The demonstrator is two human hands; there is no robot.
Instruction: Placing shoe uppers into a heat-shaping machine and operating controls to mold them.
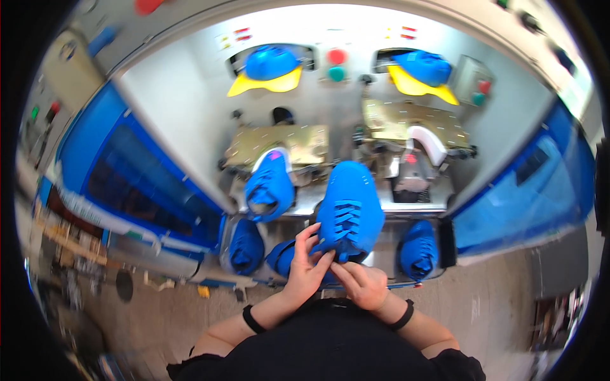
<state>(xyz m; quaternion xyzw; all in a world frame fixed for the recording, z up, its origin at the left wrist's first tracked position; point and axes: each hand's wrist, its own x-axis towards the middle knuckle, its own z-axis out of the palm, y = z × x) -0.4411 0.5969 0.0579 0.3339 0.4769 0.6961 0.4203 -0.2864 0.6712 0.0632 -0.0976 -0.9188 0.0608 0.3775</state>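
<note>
A blue lace-up shoe upper (352, 193) is held in front of me, its toe pointing away and its open collar toward me. My left hand (304, 270) pinches the collar end on the left, with thumb and fingers closed at its edge. My right hand (363, 286) is closed on the same end, its fingertips meeting the left thumb near the heel tab. Left of it, another blue shoe upper (270, 190) sits at the left machine station, toe against a white curved pad. The grey form (412, 171) at the right station is bare, under a white curved pad (429, 145).
Further blue uppers lie on the metal ledge: at left (246, 247), partly behind my left hand (281, 259), and at right (419, 251). Two blue-and-yellow pieces (265, 73) (424, 75) sit at the back wall. Brass-coloured plates (279, 145) and blue-framed side doors (136, 178) flank the work space.
</note>
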